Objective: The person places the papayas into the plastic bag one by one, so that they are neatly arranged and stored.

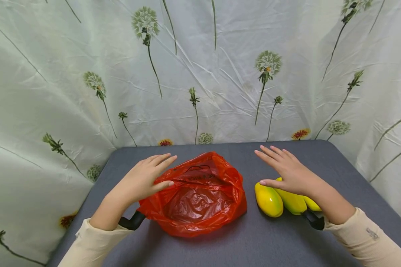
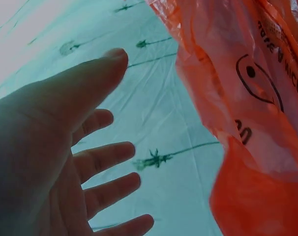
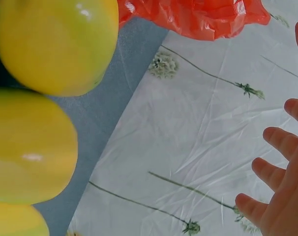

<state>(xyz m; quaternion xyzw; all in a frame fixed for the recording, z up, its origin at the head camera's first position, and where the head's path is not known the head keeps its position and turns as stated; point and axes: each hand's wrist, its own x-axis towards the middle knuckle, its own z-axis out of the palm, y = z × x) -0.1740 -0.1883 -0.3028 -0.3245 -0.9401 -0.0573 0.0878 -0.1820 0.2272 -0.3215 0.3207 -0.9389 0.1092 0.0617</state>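
A red plastic bag (image 1: pixel 197 204) stands with its mouth open on the grey table, black print on its inner side. My left hand (image 1: pixel 142 180), fingers spread, hovers at the bag's left edge and holds nothing; in the left wrist view the hand (image 2: pixel 65 147) is apart from the bag (image 2: pixel 257 128). Right of the bag lie several yellow-green mango-like fruits (image 1: pixel 269 200), side by side. Above them my right hand (image 1: pixel 289 172) is held with straight, spread fingers, empty. In the right wrist view a gap separates that hand (image 3: pixel 282 182) from the fruits (image 3: pixel 31 142).
The grey table (image 1: pixel 254 241) reaches back to a pale curtain (image 1: pixel 220 74) printed with dandelions and flowers, which also hangs at both sides. Black wrist camera mounts (image 1: pixel 132 221) show at both sleeves.
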